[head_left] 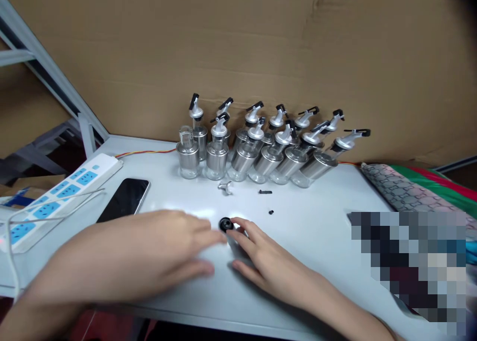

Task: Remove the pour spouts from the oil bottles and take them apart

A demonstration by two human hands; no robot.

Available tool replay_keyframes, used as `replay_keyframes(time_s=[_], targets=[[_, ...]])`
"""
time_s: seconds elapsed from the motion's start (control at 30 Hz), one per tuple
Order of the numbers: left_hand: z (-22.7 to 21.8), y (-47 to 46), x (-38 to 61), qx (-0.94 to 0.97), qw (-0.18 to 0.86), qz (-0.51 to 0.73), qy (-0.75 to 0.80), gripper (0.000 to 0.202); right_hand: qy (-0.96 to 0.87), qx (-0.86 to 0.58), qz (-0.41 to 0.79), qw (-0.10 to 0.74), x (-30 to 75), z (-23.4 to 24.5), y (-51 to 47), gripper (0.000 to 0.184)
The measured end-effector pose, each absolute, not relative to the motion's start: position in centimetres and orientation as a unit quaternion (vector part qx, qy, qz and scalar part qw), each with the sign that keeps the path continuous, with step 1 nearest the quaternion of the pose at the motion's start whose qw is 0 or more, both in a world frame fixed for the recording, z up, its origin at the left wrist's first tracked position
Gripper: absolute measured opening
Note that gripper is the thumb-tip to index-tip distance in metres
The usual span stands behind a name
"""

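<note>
My left hand (pixel 164 246) lies low over the white table (pixel 316 222), fingers stretched to the right and blurred. My right hand (pixel 261 256) rests beside it, its fingertips touching a small round black cap (pixel 225 225) that sits on the table between both hands. Whether either hand grips the cap is unclear. A loose silver spout piece (pixel 225 187) and two tiny black parts (pixel 265 192) (pixel 271 212) lie just beyond the hands. Several steel-and-glass dispenser bottles with black-lever pourers (pixel 261 152) stand in rows at the back; the leftmost one (pixel 188 155) has no pourer.
A black phone (pixel 124 198) lies face up at the left, beside a white and blue power strip (pixel 55 192) with a white cable. A cardboard wall (pixel 261 48) backs the table. Patterned fabric (pixel 410 192) lies at the right, above a blurred-out patch.
</note>
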State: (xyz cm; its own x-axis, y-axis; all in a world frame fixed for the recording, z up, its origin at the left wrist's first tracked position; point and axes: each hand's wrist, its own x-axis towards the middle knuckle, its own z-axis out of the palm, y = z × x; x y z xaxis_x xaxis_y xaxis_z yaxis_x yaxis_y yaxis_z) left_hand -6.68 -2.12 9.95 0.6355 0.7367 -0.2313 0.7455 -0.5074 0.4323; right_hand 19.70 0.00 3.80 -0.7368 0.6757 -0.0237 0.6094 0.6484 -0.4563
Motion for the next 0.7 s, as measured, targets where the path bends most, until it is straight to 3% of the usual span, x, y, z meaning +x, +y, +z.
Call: replay_keyframes(time_s=[0.1,0.27,0.43,0.7], targets=[[11.1,2.8,-4.2,0.862,0.22,-0.065,0.452,0.041,-0.913,-0.345,0.209,0.061,19.3,3.9,0.6,0.048],[8.5,5.7,-2.2,0.83,0.236,-0.163,0.479,0.053,-0.907,-0.359,0.194,0.1,20.0,4.1,2.2,0.038],[7.0,6.3,-2.0,0.855,0.272,-0.126,0.423,0.04,-0.864,-0.48,0.076,0.131,23.0,2.6,4.9,0.03],[6.6,6.8,-1.3,0.873,0.333,-0.058,0.353,0.023,-0.815,-0.539,0.194,0.089,25.2,2.8,5.9,0.023]])
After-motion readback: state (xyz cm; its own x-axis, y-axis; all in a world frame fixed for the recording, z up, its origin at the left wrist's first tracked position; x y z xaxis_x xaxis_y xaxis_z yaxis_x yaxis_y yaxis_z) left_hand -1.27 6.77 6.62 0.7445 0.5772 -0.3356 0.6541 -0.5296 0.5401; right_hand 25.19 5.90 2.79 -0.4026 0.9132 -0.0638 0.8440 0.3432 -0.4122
